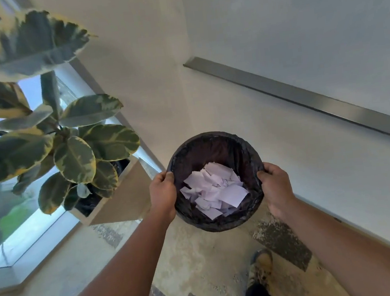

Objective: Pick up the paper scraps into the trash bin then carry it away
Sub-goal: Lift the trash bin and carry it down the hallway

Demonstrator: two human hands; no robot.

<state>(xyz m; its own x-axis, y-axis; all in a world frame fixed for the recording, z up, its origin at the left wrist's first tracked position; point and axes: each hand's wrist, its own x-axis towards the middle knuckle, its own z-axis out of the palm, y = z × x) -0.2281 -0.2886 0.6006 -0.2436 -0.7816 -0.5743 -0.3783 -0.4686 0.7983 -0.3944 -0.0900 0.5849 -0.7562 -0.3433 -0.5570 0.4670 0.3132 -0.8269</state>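
A round trash bin (215,145) lined with a black bag hangs in the air in front of me, above the floor. Several white paper scraps (214,190) lie piled in its bottom. My left hand (163,195) grips the bin's left rim, thumb over the edge. My right hand (276,184) grips the right rim the same way. Both arms reach forward from the bottom of the view.
A large potted plant (62,148) with green and yellow leaves stands in a square planter (119,200) at the left, by a window (26,230). A white wall with a metal strip (304,96) runs along the right. My shoe (260,271) is on the speckled floor (201,256).
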